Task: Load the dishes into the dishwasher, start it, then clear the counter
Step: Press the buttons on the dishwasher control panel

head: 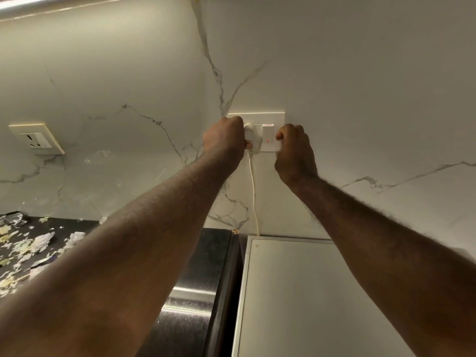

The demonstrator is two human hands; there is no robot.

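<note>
1. Reaching forward, your two bare forearms cross the lower frame, left arm from the bottom left and right arm from the bottom right, both rising toward one spot on the wall.
2. Under your right forearm lies a flat white appliance top (309,292). Whether it is the dishwasher cannot be told from here.
3. Just left of it, under your left forearm, is a brushed steel surface (195,279), with a dark narrow gap between the two.
4. Further left, the dark counter (68,226) is strewn with pale food scraps (25,247), and crumpled foil (14,219) lies at its back edge by the wall.
5. A white cord (253,191) climbs the wall from behind the back corner of the white top, passing between your wrists.
6. Your left hand (225,136) is curled round the white plug (249,135) at the top of that cord, with the plug seated in the left half of the socket plate (257,116).
7. Your right hand (296,153) has its fingers curled in with nothing seen in them. It sits at the plate's right edge, just beside the switch (268,134), and whether a fingertip presses the switch cannot be told.
8. The switch shows a small red light near its lower end.
9. Behind everything stands the white marble-veined wall (360,73). A second socket plate (37,139) sits well to the left on it.
10. A bright light strip (38,3) runs along the top left corner.
</note>
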